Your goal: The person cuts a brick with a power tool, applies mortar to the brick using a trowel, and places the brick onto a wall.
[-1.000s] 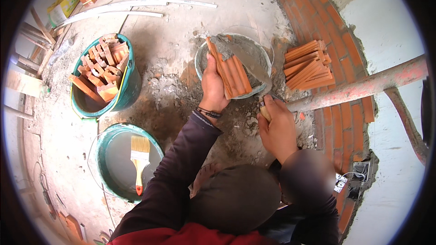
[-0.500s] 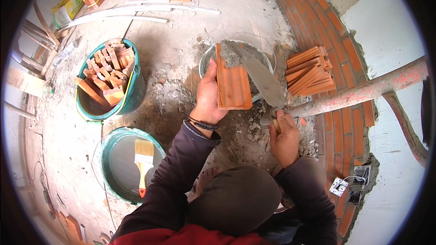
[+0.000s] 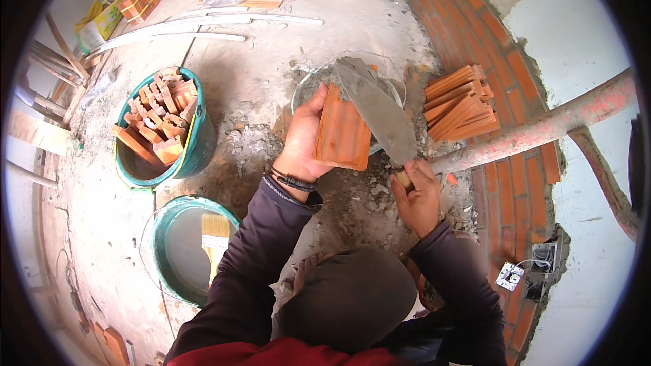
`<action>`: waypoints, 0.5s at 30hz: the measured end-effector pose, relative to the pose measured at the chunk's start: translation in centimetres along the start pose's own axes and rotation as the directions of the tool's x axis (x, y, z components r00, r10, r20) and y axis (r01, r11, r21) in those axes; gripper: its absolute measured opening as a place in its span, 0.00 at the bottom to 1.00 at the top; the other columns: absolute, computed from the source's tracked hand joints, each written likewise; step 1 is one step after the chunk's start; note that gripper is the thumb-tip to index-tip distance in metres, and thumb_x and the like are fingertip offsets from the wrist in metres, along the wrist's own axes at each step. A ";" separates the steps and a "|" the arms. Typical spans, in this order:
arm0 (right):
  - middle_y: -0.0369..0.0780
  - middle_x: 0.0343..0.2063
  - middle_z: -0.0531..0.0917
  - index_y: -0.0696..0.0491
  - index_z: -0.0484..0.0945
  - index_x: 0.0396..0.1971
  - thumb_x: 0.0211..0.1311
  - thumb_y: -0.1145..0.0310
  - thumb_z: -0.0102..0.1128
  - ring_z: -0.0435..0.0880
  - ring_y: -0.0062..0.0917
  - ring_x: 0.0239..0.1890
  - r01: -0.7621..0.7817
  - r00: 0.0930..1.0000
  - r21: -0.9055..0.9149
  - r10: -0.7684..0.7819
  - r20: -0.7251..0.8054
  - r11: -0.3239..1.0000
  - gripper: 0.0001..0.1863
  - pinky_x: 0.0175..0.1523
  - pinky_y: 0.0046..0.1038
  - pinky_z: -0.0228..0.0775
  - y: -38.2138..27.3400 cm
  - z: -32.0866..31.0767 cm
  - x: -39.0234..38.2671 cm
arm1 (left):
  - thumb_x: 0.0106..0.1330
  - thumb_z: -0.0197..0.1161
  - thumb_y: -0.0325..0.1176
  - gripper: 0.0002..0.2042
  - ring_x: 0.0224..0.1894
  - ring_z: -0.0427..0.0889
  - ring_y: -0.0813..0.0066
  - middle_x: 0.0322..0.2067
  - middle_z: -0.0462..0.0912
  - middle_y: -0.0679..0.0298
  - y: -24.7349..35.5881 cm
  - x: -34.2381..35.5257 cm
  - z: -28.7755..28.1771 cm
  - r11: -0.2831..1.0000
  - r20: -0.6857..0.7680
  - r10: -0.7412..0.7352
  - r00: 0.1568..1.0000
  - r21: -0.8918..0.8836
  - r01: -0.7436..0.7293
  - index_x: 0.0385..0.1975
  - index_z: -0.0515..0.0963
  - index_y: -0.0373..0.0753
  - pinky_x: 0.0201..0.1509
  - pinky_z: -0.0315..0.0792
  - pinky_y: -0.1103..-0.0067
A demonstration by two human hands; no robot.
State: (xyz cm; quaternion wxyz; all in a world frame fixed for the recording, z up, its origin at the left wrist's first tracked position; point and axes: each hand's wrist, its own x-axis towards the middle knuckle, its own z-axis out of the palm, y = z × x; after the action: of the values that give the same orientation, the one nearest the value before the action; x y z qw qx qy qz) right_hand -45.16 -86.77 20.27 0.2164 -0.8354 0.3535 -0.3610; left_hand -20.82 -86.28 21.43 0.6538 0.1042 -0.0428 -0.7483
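My left hand (image 3: 302, 137) grips an orange brick tile (image 3: 344, 137) by its left edge, its broad face turned up toward me. Closed around a short wooden handle, my right hand (image 3: 417, 196) holds a trowel (image 3: 380, 115) whose grey-smeared blade slants up and left across the tile's upper right corner. Whether blade and tile touch, I cannot tell. Beneath them stands a bucket (image 3: 298, 88) of grey mortar, its middle partly hidden by the tile and blade.
Left stand a green bucket (image 3: 201, 129) packed with tile pieces and another (image 3: 163, 257) with cloudy liquid and a paintbrush (image 3: 215, 230). Stacked tiles (image 3: 461, 103) lie right, beside a slanting pole (image 3: 542, 135) and a brick-faced wall (image 3: 505, 47). White pipes (image 3: 203, 22) lie farther back.
The mortar at the tile's top no longer shows on its face. The trowel blade has turned and shifted left, and the tile has moved slightly left and tilted.
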 end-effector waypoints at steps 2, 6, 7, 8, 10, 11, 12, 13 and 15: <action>0.45 0.29 0.75 0.64 0.74 0.33 0.51 0.84 0.64 0.75 0.37 0.29 0.005 1.000 0.009 -0.005 -0.008 1.000 0.10 0.36 0.25 0.67 0.4 -0.1 -0.6 | 0.77 0.43 0.54 0.25 0.49 0.80 0.63 0.49 0.80 0.59 0.3 0.0 -0.6 0.998 -0.035 0.056 0.998 0.033 -0.055 0.58 0.70 0.40 0.56 0.75 0.67; 0.47 0.30 0.75 0.64 0.75 0.34 0.51 0.84 0.63 0.77 0.40 0.31 -0.012 0.999 -0.069 0.015 0.044 0.998 0.10 0.37 0.28 0.69 0.5 -1.5 -1.9 | 0.77 0.41 0.54 0.25 0.48 0.80 0.63 0.49 0.79 0.59 2.8 -0.7 -3.6 0.996 0.085 0.092 0.992 0.000 -0.093 0.58 0.70 0.40 0.56 0.75 0.66; 0.48 0.30 0.75 0.65 0.75 0.35 0.52 0.83 0.63 0.77 0.41 0.31 -0.023 0.998 -0.105 0.029 0.055 0.994 0.10 0.37 0.29 0.70 0.7 -2.1 -2.2 | 0.77 0.41 0.54 0.25 0.48 0.80 0.63 0.49 0.79 0.58 2.9 -1.2 -2.6 0.988 0.032 0.154 0.988 0.023 -0.155 0.58 0.70 0.40 0.55 0.75 0.66; 0.48 0.30 0.76 0.65 0.76 0.35 0.52 0.83 0.62 0.78 0.42 0.31 -0.034 0.997 -0.140 0.043 0.066 0.990 0.10 0.38 0.29 0.70 0.9 -2.5 -2.3 | 0.77 0.41 0.55 0.25 0.48 0.80 0.63 0.49 0.79 0.58 3.0 -1.5 -2.2 0.975 -0.021 0.216 0.976 0.052 -0.215 0.58 0.70 0.40 0.55 0.75 0.66; 0.51 0.31 0.77 0.63 0.76 0.40 0.55 0.81 0.60 0.80 0.46 0.33 -0.031 0.990 -0.250 0.065 0.129 0.968 0.11 0.39 0.35 0.72 0.3 -4.0 -1.3 | 0.77 0.39 0.56 0.26 0.48 0.81 0.63 0.50 0.78 0.57 3.0 -2.3 -3.1 0.936 -0.078 0.331 0.940 0.154 -0.317 0.58 0.70 0.40 0.54 0.77 0.66; 0.51 0.31 0.78 0.62 0.76 0.40 0.56 0.79 0.60 0.80 0.46 0.34 -0.026 0.984 -0.296 0.077 0.160 0.955 0.11 0.39 0.37 0.72 0.2 -4.2 -0.5 | 0.77 0.39 0.56 0.26 0.48 0.81 0.63 0.50 0.78 0.57 2.8 -2.9 -3.4 0.906 -0.101 0.394 0.914 0.207 -0.368 0.58 0.70 0.40 0.53 0.77 0.66; 0.52 0.30 0.78 0.62 0.76 0.40 0.57 0.77 0.59 0.81 0.47 0.35 -0.021 0.979 -0.344 0.089 0.184 0.939 0.11 0.38 0.38 0.72 0.0 -4.7 0.7 | 0.77 0.39 0.56 0.27 0.48 0.81 0.63 0.50 0.78 0.57 2.8 -3.2 -3.4 0.871 -0.113 0.454 0.884 0.263 -0.414 0.58 0.69 0.40 0.53 0.77 0.65; 0.52 0.31 0.79 0.61 0.76 0.41 0.59 0.75 0.60 0.81 0.48 0.35 -0.015 0.958 -0.441 0.139 0.250 0.897 0.11 0.40 0.40 0.72 -0.3 -5.0 2.2 | 0.77 0.38 0.57 0.27 0.49 0.81 0.62 0.49 0.79 0.55 2.7 -3.4 -4.4 0.875 -0.120 0.455 0.882 0.245 -0.418 0.59 0.69 0.40 0.52 0.78 0.65; 0.52 0.32 0.81 0.60 0.76 0.44 0.61 0.69 0.61 0.82 0.50 0.37 0.020 0.898 -0.617 0.257 0.357 0.786 0.14 0.43 0.43 0.72 -0.7 -5.1 5.8 | 0.77 0.39 0.57 0.27 0.49 0.81 0.62 0.49 0.79 0.55 1.4 -4.0 -5.8 0.862 -0.189 0.467 0.864 0.317 -0.396 0.59 0.69 0.40 0.52 0.78 0.64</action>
State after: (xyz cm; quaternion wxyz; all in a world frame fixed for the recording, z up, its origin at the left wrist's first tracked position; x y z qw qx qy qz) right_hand -45.89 -91.24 26.64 0.0310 -0.8933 0.4478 -0.0242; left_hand -17.76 -82.11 16.48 0.7854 0.2759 -0.0797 -0.5484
